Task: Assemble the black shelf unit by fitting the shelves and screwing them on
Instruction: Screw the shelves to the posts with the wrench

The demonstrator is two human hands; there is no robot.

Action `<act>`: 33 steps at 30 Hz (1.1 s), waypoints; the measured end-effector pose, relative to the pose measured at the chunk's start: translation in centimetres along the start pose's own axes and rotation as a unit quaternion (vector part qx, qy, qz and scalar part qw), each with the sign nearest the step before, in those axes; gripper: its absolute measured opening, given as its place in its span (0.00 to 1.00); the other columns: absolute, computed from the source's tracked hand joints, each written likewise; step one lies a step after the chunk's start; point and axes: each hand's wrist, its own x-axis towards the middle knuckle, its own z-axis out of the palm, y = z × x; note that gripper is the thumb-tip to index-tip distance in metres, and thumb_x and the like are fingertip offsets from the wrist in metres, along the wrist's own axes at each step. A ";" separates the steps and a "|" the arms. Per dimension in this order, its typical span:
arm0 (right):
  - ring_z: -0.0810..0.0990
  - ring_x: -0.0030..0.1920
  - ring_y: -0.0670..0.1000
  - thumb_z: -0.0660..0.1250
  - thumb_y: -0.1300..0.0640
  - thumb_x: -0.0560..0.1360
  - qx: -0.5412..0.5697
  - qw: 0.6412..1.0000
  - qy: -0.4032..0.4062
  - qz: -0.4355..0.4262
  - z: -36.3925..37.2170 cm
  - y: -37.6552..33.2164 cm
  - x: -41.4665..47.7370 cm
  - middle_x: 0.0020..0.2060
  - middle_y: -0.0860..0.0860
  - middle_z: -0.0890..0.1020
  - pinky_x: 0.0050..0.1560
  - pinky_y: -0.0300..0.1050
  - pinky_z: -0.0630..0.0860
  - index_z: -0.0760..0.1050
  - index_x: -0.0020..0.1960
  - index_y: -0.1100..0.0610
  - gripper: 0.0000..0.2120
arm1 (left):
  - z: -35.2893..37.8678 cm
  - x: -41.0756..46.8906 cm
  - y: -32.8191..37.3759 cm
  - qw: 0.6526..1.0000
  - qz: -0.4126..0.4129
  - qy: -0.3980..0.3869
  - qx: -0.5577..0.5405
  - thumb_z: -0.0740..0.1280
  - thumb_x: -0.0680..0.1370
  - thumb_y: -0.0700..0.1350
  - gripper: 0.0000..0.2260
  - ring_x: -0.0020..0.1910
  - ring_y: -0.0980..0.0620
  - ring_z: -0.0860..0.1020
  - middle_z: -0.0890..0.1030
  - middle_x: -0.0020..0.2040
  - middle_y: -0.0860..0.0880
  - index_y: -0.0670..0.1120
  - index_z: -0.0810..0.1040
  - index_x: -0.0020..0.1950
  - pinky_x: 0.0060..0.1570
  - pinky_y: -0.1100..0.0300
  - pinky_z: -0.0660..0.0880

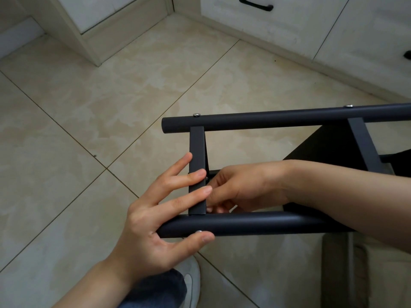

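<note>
The black shelf unit lies on its side over the tiled floor. Two round black poles run left to right, the far pole [278, 118] and the near pole [255, 225], each with a silver screw head [196, 114] near its left end. A flat black crossbar [196, 156] joins them. My left hand [160, 216] has its straight fingers pressed against the crossbar and its thumb under the near pole by a screw [198, 231]. My right hand [235, 187] reaches behind the crossbar with curled fingers, pinching something small that I cannot make out. A second crossbar [364, 147] and a black shelf panel [327, 145] lie to the right.
White cabinets with black handles [255, 4] stand at the back and right along the wall. A door frame [93, 45] is at the back left. My knee in blue jeans [155, 290] and a white shoe [191, 278] are just below the near pole.
</note>
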 end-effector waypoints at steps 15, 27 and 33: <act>0.81 0.48 0.43 0.65 0.48 0.80 -0.251 0.944 0.215 -0.004 1.5 0.0 -5.8 0.47 0.46 0.85 0.51 0.36 0.76 0.83 0.54 0.49 0.10 | 0.7 -1.0 1.7 0.989 -0.119 0.071 -0.059 0.76 0.70 0.52 0.26 0.72 0.53 0.73 0.75 0.72 0.55 0.50 0.78 0.68 0.68 0.60 0.71; 0.79 0.53 0.49 0.65 0.51 0.79 -0.466 0.828 0.311 -0.014 4.8 1.4 -11.2 0.53 0.45 0.81 0.57 0.45 0.76 0.74 0.65 0.45 0.14 | 3.7 -2.3 3.4 0.862 -0.368 0.096 -0.335 0.74 0.68 0.70 0.29 0.67 0.68 0.73 0.77 0.66 0.68 0.66 0.72 0.67 0.67 0.67 0.68; 0.79 0.57 0.53 0.64 0.53 0.79 -0.514 0.786 0.343 0.012 4.7 1.8 -12.6 0.57 0.48 0.79 0.57 0.52 0.78 0.71 0.66 0.44 0.16 | 3.5 -2.0 3.4 0.856 -0.377 0.079 -0.345 0.70 0.60 0.79 0.32 0.72 0.67 0.68 0.74 0.69 0.69 0.79 0.70 0.63 0.77 0.56 0.59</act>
